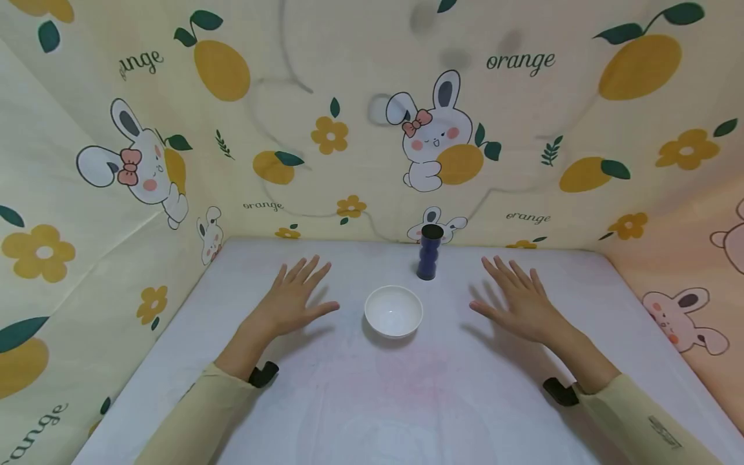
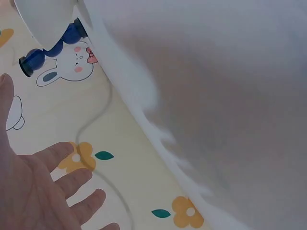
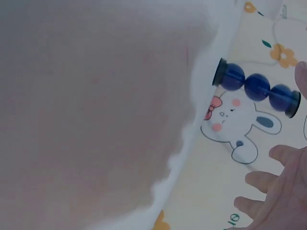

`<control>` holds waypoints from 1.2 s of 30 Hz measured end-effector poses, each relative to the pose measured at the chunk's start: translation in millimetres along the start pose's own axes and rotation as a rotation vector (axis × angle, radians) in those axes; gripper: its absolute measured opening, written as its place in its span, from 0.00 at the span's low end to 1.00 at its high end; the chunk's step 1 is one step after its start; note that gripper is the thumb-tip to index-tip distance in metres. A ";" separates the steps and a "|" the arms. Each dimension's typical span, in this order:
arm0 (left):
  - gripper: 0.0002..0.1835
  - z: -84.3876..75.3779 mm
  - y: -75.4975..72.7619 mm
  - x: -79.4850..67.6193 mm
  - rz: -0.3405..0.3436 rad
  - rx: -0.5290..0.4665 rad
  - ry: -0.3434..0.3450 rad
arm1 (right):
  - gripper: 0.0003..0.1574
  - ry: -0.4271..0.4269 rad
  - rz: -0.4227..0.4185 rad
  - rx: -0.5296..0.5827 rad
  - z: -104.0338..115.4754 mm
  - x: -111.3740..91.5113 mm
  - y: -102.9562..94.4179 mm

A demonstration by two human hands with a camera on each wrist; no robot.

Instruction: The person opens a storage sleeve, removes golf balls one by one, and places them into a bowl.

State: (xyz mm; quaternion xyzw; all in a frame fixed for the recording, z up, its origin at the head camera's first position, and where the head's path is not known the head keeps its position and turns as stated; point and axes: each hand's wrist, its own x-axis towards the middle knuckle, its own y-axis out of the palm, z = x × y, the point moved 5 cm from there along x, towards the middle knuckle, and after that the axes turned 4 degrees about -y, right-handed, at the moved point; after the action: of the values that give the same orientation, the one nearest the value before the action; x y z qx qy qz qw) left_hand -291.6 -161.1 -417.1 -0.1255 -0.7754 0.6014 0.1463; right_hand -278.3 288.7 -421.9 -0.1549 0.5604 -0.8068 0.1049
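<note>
A round white bowl (image 1: 393, 312) stands upright on the white table, between the two hands. Behind it and slightly to the right stands a dark blue bottle (image 1: 429, 253) with bulging sides and a black top. To the left of the bowl, my left hand (image 1: 298, 302) is held with fingers spread, holding nothing. My right hand (image 1: 519, 305) mirrors it on the right, fingers straight and apart from everything. The left wrist view shows part of the bowl (image 2: 45, 19) in front of the bottle (image 2: 34, 59). In the right wrist view, the bottle (image 3: 257, 87) has three rounded bulges.
The white tabletop (image 1: 372, 400) reaches to a cloth wall (image 1: 360, 84) printed with rabbits, oranges and flowers at the back. Similar cloth hangs on the left and right sides. Dark wrist straps (image 1: 264, 374) show at the beige sleeves (image 1: 200, 413).
</note>
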 end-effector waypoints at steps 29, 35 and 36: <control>0.50 -25.3 10.8 20.7 0.026 -0.002 0.038 | 0.65 -0.012 0.026 0.073 13.9 63.7 21.4; 0.51 -28.2 10.4 22.5 0.035 0.011 0.047 | 0.64 -0.009 0.029 0.098 16.9 73.9 26.2; 0.51 -28.7 10.3 22.9 0.035 0.015 0.048 | 0.64 -0.008 0.028 0.105 17.4 75.5 26.7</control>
State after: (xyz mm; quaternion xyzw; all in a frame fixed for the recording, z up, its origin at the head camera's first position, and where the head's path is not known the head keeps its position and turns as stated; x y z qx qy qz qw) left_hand -301.8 -124.3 -418.6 -0.1523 -0.7646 0.6066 0.1556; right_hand -342.3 238.2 -431.4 -0.1448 0.5188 -0.8330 0.1264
